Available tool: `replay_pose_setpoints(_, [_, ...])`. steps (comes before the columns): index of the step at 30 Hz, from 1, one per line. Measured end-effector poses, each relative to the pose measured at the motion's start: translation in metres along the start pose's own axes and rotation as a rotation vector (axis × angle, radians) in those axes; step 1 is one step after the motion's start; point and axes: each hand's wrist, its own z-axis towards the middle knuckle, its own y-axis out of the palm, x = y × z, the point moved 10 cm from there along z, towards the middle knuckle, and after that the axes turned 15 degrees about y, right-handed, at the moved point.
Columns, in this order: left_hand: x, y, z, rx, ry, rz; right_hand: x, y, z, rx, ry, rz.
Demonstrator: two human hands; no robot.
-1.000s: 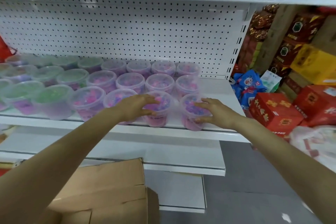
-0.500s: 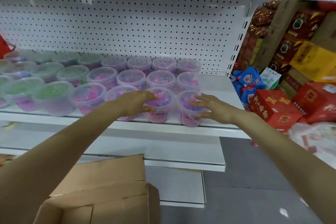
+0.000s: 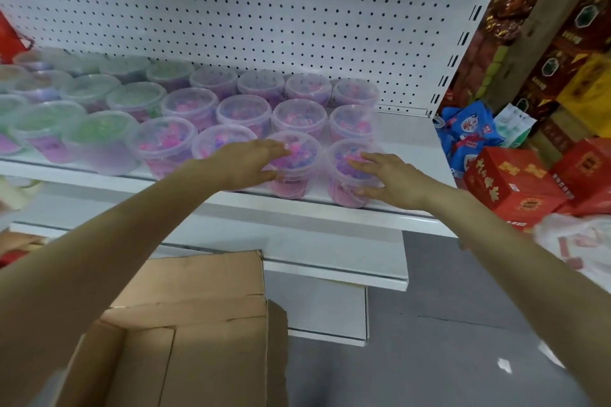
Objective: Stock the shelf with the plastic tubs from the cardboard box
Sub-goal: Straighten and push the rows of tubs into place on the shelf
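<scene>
**Seating the Front-Row Tubs**

I have my left hand (image 3: 251,160) laid flat, fingers straight, on the lid of the second tub (image 3: 292,188) from the right end of the shelf (image 3: 408,149). My right hand (image 3: 388,177) rests spread on the end tub (image 3: 342,158), thumb down its front wall. Neither hand grasps. Both tubs stand at the shelf's front edge. I judge them light, thin-walled and slick, so grip around the rim, not the flexing lid. The cardboard box (image 3: 205,324) sits below the shelf.

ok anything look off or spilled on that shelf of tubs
Nothing stands out: the plastic tubs stand upright in even rows on the shelf, lids on, with no spill or dent that shows.
</scene>
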Motion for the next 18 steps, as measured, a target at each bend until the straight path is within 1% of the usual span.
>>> replay_pose_setpoints(2, [0.003,-0.001,-0.003,-0.021,-0.01,0.036,-0.006,-0.001,0.0,-0.02,0.009,-0.127])
replay_pose_setpoints(3, [0.006,-0.004,-0.006,-0.02,-0.005,0.076,-0.012,-0.005,0.0,-0.004,-0.001,-0.164])
replay_pose_setpoints(6, [0.012,-0.013,-0.023,0.024,0.02,0.244,-0.049,-0.018,-0.006,0.082,-0.075,-0.2])
replay_pose_setpoints(8, [0.011,-0.018,-0.045,0.046,0.04,0.336,-0.083,-0.022,-0.013,0.11,-0.117,-0.207])
replay_pose_setpoints(10, [0.004,-0.025,-0.074,0.094,0.061,0.39,-0.12,-0.023,-0.021,0.12,-0.14,-0.206])
replay_pose_setpoints(15, [-0.044,-0.053,-0.184,0.193,-0.013,0.436,-0.239,-0.02,-0.042,0.14,-0.166,-0.262])
replay_pose_setpoints(16, [-0.058,-0.057,-0.21,0.2,-0.04,0.444,-0.267,-0.019,-0.046,0.152,-0.173,-0.265])
replay_pose_setpoints(18, [-0.091,-0.06,-0.265,0.155,-0.126,0.429,-0.323,-0.015,-0.056,0.172,-0.173,-0.271])
